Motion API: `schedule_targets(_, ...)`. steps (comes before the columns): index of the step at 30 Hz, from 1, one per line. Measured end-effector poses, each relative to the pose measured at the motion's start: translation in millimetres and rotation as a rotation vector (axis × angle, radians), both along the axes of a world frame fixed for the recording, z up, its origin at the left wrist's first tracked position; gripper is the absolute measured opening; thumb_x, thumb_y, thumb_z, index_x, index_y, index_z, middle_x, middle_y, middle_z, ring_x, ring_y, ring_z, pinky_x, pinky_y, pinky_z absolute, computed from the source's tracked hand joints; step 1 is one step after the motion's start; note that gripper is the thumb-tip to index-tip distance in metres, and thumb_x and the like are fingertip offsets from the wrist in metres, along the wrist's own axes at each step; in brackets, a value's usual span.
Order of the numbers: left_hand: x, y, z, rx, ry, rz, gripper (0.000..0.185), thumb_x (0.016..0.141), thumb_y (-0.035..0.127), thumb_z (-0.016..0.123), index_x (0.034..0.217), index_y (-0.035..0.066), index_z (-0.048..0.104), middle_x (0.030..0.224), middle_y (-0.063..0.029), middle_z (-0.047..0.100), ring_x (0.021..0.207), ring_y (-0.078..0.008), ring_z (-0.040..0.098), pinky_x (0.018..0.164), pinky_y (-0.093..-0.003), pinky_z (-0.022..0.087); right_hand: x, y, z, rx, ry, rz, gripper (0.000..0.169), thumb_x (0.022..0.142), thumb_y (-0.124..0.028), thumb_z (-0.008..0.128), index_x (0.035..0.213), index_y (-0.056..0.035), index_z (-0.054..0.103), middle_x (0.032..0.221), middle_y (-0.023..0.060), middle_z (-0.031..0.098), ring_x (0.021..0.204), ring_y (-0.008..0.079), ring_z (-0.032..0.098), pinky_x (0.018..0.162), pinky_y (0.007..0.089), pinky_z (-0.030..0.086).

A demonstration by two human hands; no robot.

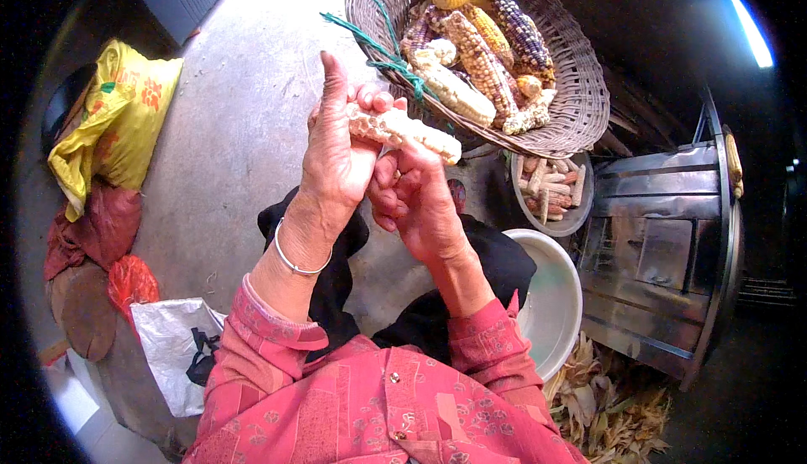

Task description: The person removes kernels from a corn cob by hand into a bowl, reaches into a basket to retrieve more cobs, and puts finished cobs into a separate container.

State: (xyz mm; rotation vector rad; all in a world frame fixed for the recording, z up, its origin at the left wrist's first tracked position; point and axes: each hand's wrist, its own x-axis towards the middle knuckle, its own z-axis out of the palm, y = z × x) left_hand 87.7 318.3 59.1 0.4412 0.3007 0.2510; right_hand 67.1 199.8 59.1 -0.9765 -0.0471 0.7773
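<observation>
A pale corn cob (403,131) lies slantwise across both hands in front of me, part of its surface bare of kernels. My left hand (340,149) holds it near its left end, thumb sticking up and fingertips curled over the far side. From below, my right hand (413,196) presses against the cob with a digit, its other fingers folded into the palm. Whether loose kernels lie inside that palm is hidden. Just beyond the cob stands a wicker basket (583,95) of corn ears (482,63), some yellow, some white, some dark purple.
To the right are a tub of bare cobs (551,186), a pale plastic basin (570,287), a metal cabinet (649,256) and dry husks (605,401). Yellow (126,117) and white sacks (167,350) stand left on the concrete floor (208,149). Teal string (403,70) hangs off the basket.
</observation>
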Motion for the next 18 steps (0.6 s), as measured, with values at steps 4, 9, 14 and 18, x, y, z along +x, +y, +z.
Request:
schedule_targets(4,0.2,5.9,-0.8,-0.078,0.016,-0.057,0.047,0.076,0.055,0.063,0.070,0.015,0.039,0.064,0.0001,0.043,0.064,-0.0143,0.051,0.088,-0.0487,0.046,-2.1,-1.8,0.3,-0.008,0.023,-0.107,0.033,0.086,-0.045,0.052,0.084,-0.0121,0.049,0.060,-0.0062,0.035,0.048,0.0048,0.030,0.042,0.0222,0.026)
schedule_targets(9,-3.0,-0.4,9.3,-0.055,0.078,-0.101,0.040,0.081,0.048,0.062,0.074,0.013,0.046,0.066,-0.0018,0.048,0.071,-0.0172,0.057,0.086,-0.0475,0.048,-0.9,-7.6,-3.9,0.041,0.024,-0.144,0.041,0.086,-0.053,0.050,0.073,-0.0148,0.043,0.055,-0.0064,0.031,0.044,0.0054,0.026,0.040,0.0223,0.024)
schedule_targets(14,-9.2,-10.0,10.5,0.225,-0.030,-0.106,0.039,0.083,0.044,0.061,0.084,0.006,0.054,0.078,-0.0058,0.057,0.088,-0.0211,0.061,0.085,-0.0424,0.050,5.4,-9.0,10.4,0.076,0.020,-0.104,0.038,0.086,-0.049,0.050,0.072,-0.0149,0.040,0.055,-0.0069,0.028,0.043,0.0047,0.025,0.038,0.0207,0.024)
schedule_targets(18,-1.6,-13.1,5.7,-0.107,-0.055,-0.033,0.040,0.081,0.047,0.062,0.079,0.009,0.048,0.074,-0.0036,0.052,0.081,-0.0190,0.059,0.087,-0.0432,0.048,1.2,-5.7,16.5,0.110,-0.111,-0.099,0.014,0.082,-0.020,0.055,0.088,-0.0099,0.047,0.064,-0.0045,0.034,0.052,0.0047,0.032,0.045,0.0217,0.032)
